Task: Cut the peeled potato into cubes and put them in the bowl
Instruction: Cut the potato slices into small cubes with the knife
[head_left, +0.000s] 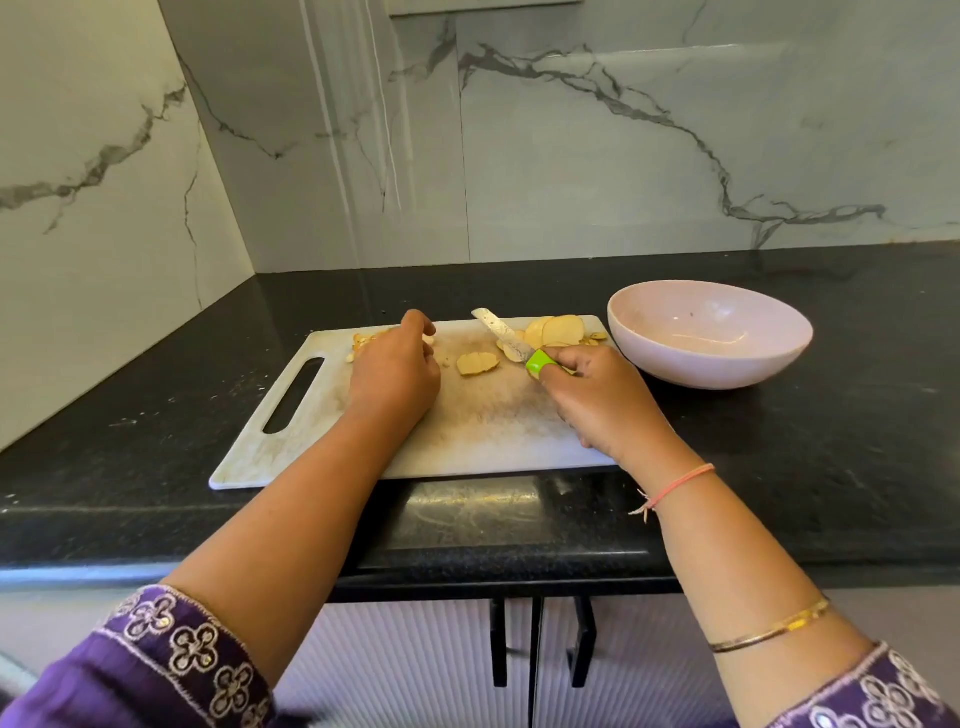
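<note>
- A black speckled stone countertop (779, 467) runs into a corner on the left, and its front edge is glossy.
- The wall (571, 156) behind and to the left is pale marble-look tile with dark grey veins.
- Below the counter are white ribbed cabinet fronts (415, 660) with black handles (497, 644).
- A white, stained cutting board (467, 426) lies flat on the counter, its handle slot at the left end.
- A pale pink bowl (717, 371) stands upright on the counter just beside the board's right far corner.
- The potato is all on the board. A pile of slices (561, 330) sits at the far right, a single slice (477, 362) in the middle, and small pieces (363, 340) at the far left.
- The right hand (602, 400) is clamped around the green handle of a knife (506, 338), whose blade points away over the board.
- The left hand (395, 369) arches over the small pieces with its fingers curled. I cannot tell whether it actually grips one.
- The blade bears a pattern or marking that is too blurred to read.
- Purple embroidered sleeves (171, 660) show, with a pink thread (675, 486) and a gold bangle (769, 626) on the right arm.
</note>
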